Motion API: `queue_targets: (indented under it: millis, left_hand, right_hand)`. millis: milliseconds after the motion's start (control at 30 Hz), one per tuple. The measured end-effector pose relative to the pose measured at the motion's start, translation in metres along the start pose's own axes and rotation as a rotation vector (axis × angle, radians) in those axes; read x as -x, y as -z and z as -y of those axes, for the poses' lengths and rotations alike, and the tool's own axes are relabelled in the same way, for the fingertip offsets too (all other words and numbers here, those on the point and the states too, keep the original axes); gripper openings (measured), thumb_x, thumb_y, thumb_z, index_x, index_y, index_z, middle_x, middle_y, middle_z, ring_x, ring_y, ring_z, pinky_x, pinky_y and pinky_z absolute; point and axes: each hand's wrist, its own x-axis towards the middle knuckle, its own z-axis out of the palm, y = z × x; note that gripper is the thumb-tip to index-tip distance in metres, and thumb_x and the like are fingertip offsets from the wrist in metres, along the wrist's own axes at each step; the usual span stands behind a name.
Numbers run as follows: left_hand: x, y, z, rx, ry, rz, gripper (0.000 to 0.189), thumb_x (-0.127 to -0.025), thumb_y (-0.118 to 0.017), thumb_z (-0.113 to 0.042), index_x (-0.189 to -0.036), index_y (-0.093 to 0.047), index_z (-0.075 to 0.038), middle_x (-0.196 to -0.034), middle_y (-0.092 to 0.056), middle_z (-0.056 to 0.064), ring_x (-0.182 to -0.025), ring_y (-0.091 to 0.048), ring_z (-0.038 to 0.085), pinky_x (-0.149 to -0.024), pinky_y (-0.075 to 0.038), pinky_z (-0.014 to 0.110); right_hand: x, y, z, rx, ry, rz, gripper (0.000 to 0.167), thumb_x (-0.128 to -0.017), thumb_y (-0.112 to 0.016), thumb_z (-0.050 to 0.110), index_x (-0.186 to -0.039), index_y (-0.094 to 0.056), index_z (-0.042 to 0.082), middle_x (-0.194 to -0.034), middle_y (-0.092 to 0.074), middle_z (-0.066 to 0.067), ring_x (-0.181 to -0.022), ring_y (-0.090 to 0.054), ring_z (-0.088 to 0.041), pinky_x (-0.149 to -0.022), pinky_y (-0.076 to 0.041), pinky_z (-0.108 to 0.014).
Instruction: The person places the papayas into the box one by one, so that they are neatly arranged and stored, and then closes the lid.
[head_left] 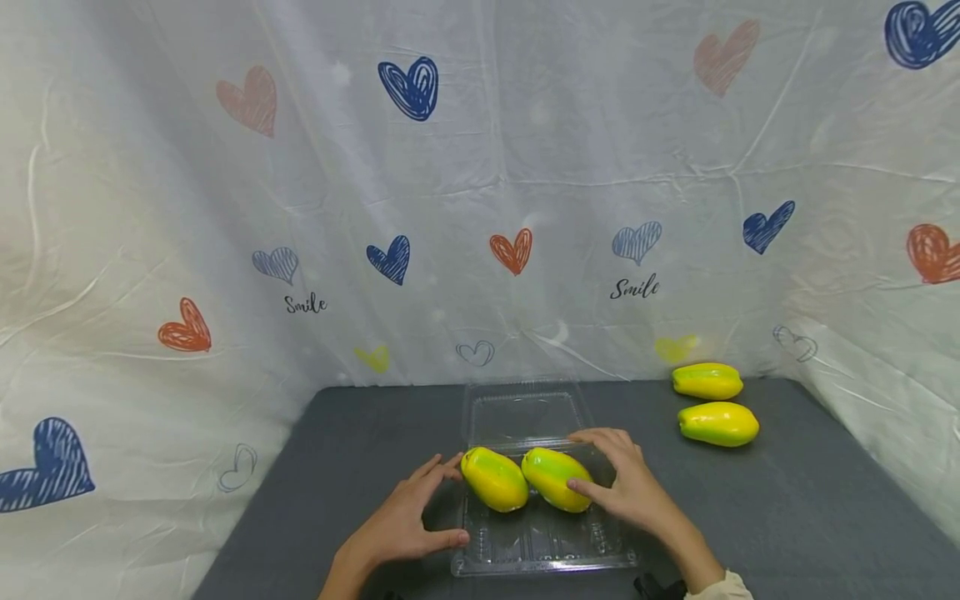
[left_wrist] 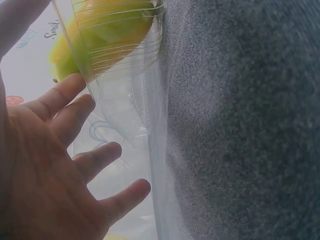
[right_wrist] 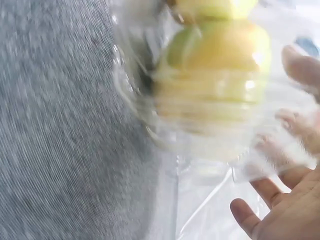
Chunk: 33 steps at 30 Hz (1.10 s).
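Note:
A clear plastic clamshell box point(head_left: 540, 546) lies with its lid point(head_left: 525, 417) folded back on the dark table. Inside its tray sit two yellow-green papayas side by side, a left papaya point(head_left: 495, 481) and a right papaya point(head_left: 555, 479). My left hand point(head_left: 405, 517) is at the box's left side, fingers spread. In the left wrist view, fingertips point(left_wrist: 75, 82) meet the clear wall near a papaya point(left_wrist: 112, 37). My right hand point(head_left: 626, 479) reaches over the right side. Its thumb overlaps the right papaya in the head view; the right wrist view is blurred, with the fingers spread apart.
Two more papayas lie at the back right of the table, a rear one point(head_left: 707, 381) and a nearer one point(head_left: 718, 424). A white curtain point(head_left: 450, 317) printed with hearts hangs behind and beside the dark grey tabletop point(head_left: 337, 450).

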Motion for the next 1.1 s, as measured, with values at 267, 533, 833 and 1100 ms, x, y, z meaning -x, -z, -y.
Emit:
queue_targets:
  millis: [267,533,833,1100]
  left_hand:
    - [0.000,-0.001,0.001,-0.003,0.000,-0.003,0.066,-0.085,-0.076,-0.057,-0.137,-0.052,-0.025,-0.168,-0.029,-0.010,-0.157,-0.019,0.041,-0.107,-0.018,0.085]
    - [0.000,-0.001,0.001,0.000,0.003,0.001,0.065,-0.085,-0.076,-0.057,-0.137,-0.052,-0.025,-0.168,-0.028,-0.009,-0.157,-0.019,0.041,-0.107,-0.019,0.085]
    - [0.000,-0.001,0.000,0.001,0.007,0.001,0.064,-0.085,-0.076,-0.057,-0.136,-0.052,-0.027,-0.168,-0.028,-0.010,-0.157,-0.020,0.041,-0.108,-0.019,0.085]
    - [0.000,-0.001,0.001,0.008,0.011,-0.001,0.064,-0.085,-0.077,-0.057,-0.137,-0.052,-0.028,-0.169,-0.029,-0.008,-0.157,-0.019,0.041,-0.108,-0.017,0.085]
  right_hand:
    - [-0.002,0.014,-0.007,0.005,-0.019,-0.041,0.053,-0.083,-0.085,0.026,-0.132,-0.065,0.017,-0.132,-0.064,-0.005,-0.124,-0.050,-0.028,-0.098,-0.035,-0.061]
    - [-0.001,0.025,-0.013,0.015,-0.030,-0.093,0.049,-0.084,-0.085,0.020,-0.129,-0.066,0.014,-0.129,-0.066,-0.009,-0.121,-0.052,-0.033,-0.098,-0.037,-0.066]
    - [0.001,0.037,-0.021,0.012,-0.052,-0.112,0.048,-0.085,-0.083,0.017,-0.130,-0.066,0.011,-0.130,-0.065,-0.012,-0.122,-0.051,-0.035,-0.097,-0.041,-0.066]
    - [0.002,0.051,-0.028,0.039,-0.085,-0.149,0.049,-0.087,-0.081,0.014,-0.133,-0.063,0.006,-0.132,-0.062,-0.016,-0.123,-0.052,-0.039,-0.099,-0.042,-0.068]
